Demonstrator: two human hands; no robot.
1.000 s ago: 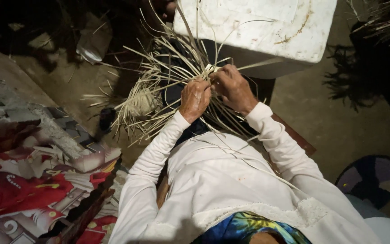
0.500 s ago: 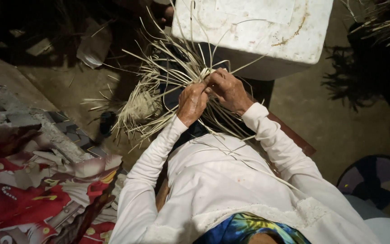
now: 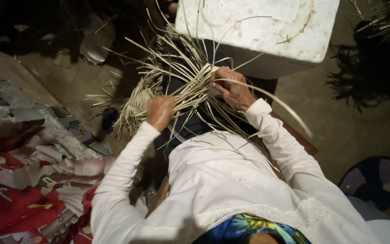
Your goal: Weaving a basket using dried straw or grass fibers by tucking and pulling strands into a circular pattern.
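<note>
Left fingers: the left hand [image 3: 160, 111] is curled into a closed fist around a bunch of pale straw strips [image 3: 183, 90]; the fingertips are tucked under and out of sight, only the back of the hand shows.

Right fingers: the right hand [image 3: 231, 88] has its fingers [image 3: 217, 74] bent narrow and pinched on the strips where they gather; one long strip arcs away from this hand toward 4 o'clock.

Straw strips, place: they sit in the middle of the view, at 12 o'clock from the person's chest, between the two hands and above a dark lap.

Straw strips, axis: the gripped bundle runs roughly from 8 o'clock to 2 o'clock, left fist low, right hand higher. Loose ends fan out toward 10, 11 and 12 o'clock; a denser, partly woven clump [image 3: 138, 97] lies at 9 o'clock of the left hand.

Surroundings: a white foam box [image 3: 267, 27] stands at 12 to 1 o'clock of the right hand, its upper edge cut off. A red patterned cloth [image 3: 19, 199] lies at 8 o'clock on the floor [image 3: 339, 126].

Hard to make out: the weave pattern is lost in the tangle; the upper left is too dark to read; both white sleeves [image 3: 285, 149] hide the wrists.
</note>
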